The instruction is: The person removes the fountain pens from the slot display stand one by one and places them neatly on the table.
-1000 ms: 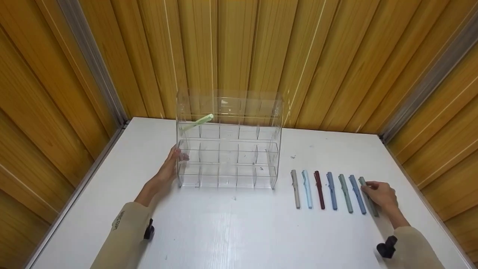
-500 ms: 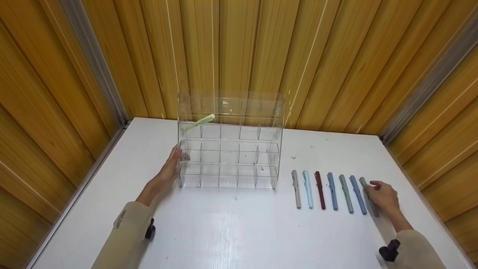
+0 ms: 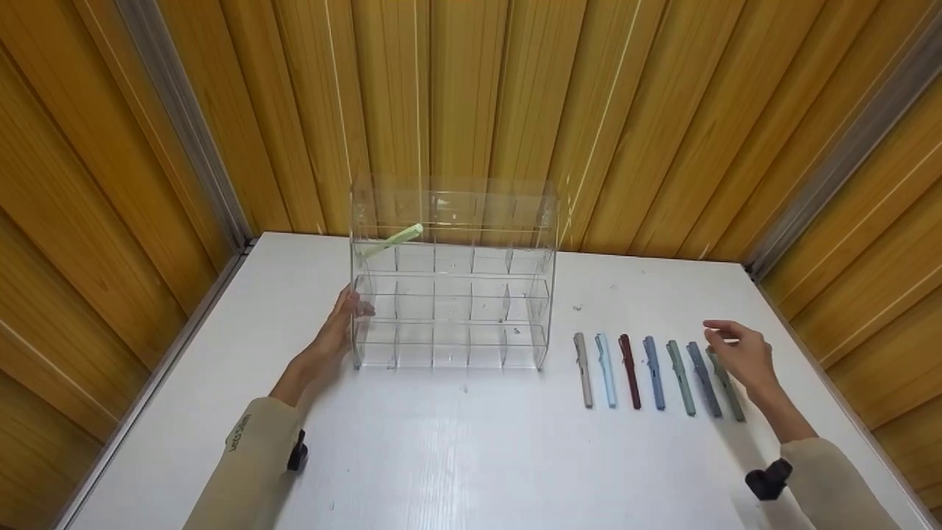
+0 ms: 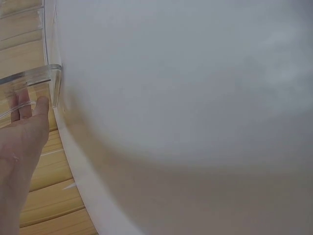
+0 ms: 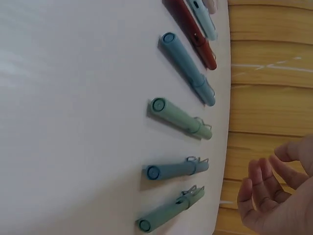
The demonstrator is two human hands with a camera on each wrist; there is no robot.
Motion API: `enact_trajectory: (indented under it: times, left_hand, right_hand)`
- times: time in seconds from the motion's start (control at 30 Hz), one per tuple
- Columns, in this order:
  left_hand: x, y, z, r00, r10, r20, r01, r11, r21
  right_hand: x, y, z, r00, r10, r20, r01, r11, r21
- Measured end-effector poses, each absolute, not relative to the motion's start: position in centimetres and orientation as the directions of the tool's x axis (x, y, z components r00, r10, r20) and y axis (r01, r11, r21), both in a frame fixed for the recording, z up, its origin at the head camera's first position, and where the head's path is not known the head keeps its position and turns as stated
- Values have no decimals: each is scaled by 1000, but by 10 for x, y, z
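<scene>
A clear acrylic pen rack (image 3: pixel 451 333) with tiered compartments stands at the table's middle back. One pale green pen (image 3: pixel 397 237) leans slanted in its upper left compartment. My left hand (image 3: pixel 333 331) grips the rack's left side, and its fingers show through the clear plastic in the left wrist view. Several capped pens lie in a row on the right, from a grey-beige one (image 3: pixel 583 370) through a dark red one (image 3: pixel 630 372) to a grey-green one (image 3: pixel 727 386) at the end. Over the upper end of that last pen hovers my right hand (image 3: pixel 745 358), fingers loosely bent, holding nothing.
The white table (image 3: pixel 456 456) carries a few small dark specks. Wood-patterned panels (image 3: pixel 464 110) close off the back and both sides, with grey metal posts (image 3: pixel 188 125) at the corners.
My right hand has left the last grey-green pen and risen slightly up and to the left. The pens stay in their row. My left hand keeps its place on the rack.
</scene>
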State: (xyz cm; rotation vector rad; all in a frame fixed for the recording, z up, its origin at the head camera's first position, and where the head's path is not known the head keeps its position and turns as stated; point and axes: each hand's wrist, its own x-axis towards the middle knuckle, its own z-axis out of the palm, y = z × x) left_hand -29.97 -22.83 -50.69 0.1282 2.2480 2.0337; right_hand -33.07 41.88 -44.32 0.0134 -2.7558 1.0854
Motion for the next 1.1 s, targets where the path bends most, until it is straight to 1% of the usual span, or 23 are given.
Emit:
enact_trajectory:
  times: [0.23,0.37,0.47,0.63,0.77,0.9,1.1]
  left_hand:
    - [-299,-228,-509,-993,115,-6,5,91,996]
    - [-299,-226,-509,-994,106,5,15,90,996]
    - [-299,-223,-508,-994,108,10,20,88,996]
    - [-302,-220,-506,-993,117,6,18,104,994]
    - [-302,-221,-508,-995,104,-1,10,112,994]
    - [-300,-222,-508,-994,106,-11,0,102,995]
    - [-300,-223,-506,-995,101,-15,-5,90,996]
  right_hand:
    - [-325,375,-427,-972,0,233,-168,692,-702]
    - [-320,352,-417,-959,-76,273,-252,667,-701]
    - [-316,335,-412,-952,-128,278,-294,640,-710]
    - [-308,305,-412,-947,-180,264,-320,566,-760]
    - [-307,277,-418,-930,-250,270,-362,495,-790]
    - [-308,251,-422,-913,-308,267,-385,437,-812]
    - [-314,215,-416,-887,-375,269,-413,387,-825]
